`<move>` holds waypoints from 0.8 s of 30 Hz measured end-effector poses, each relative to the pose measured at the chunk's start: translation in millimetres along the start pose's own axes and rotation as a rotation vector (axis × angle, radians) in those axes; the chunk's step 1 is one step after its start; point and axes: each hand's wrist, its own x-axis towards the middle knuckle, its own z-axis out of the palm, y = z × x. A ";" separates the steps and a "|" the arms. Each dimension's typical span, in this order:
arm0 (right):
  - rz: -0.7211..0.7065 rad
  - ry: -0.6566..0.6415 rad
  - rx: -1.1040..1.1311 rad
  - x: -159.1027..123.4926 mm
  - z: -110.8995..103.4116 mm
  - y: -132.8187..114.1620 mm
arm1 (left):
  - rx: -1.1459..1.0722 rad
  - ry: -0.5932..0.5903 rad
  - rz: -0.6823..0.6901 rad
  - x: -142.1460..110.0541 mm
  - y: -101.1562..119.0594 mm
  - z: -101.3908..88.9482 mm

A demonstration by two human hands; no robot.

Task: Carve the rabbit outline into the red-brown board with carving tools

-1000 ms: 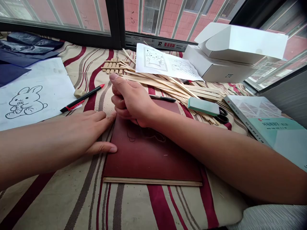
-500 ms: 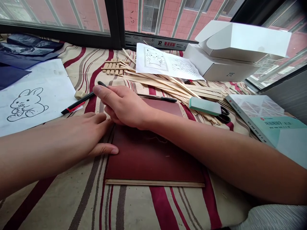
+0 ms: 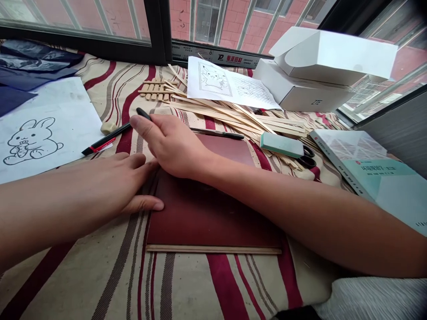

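My left hand (image 3: 123, 182) lies flat with its fingers apart, the thumb and fingertips at the left edge of a dark red board (image 3: 207, 213). My right hand (image 3: 173, 146) rests over the board's upper left part, gripping a black pen (image 3: 143, 114) whose tip is hidden under the fingers. A second black pen (image 3: 216, 134) lies along the board's top edge. A thin wooden strip (image 3: 213, 250) runs beneath the board's near edge.
A pile of thin wooden strips (image 3: 233, 116) lies behind the board, under a printed cartoon sheet (image 3: 230, 84). On the left are a rabbit drawing (image 3: 50, 138) and a red-and-black marker (image 3: 105, 142). On the right are a mint-green block (image 3: 282, 145), black-handled scissors (image 3: 307, 156), a book (image 3: 367, 173) and a white box (image 3: 300, 89).
My right hand has moved left from its curled position and now shows the black pen's end past its fingers. My left hand has stayed in place on the board's edge.
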 end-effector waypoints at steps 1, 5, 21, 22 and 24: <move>0.004 -0.051 0.030 -1.2 0.6 0.5 | 0.003 -0.068 -0.027 0.1 0.8 -1.0; 0.048 -0.387 0.410 -8.9 3.9 0.8 | -0.092 -0.066 0.077 -1.4 2.7 -5.8; 0.426 0.115 0.823 -10.2 -12.5 -13.2 | -0.010 -0.215 -0.100 -2.6 1.0 -9.9; 0.429 0.118 0.820 -9.7 -12.0 -13.1 | -0.020 -0.190 -0.063 -3.2 -2.9 -7.0; 0.421 0.115 0.801 -8.9 -10.1 -12.5 | -0.025 -0.146 -0.029 -4.1 -10.1 -0.5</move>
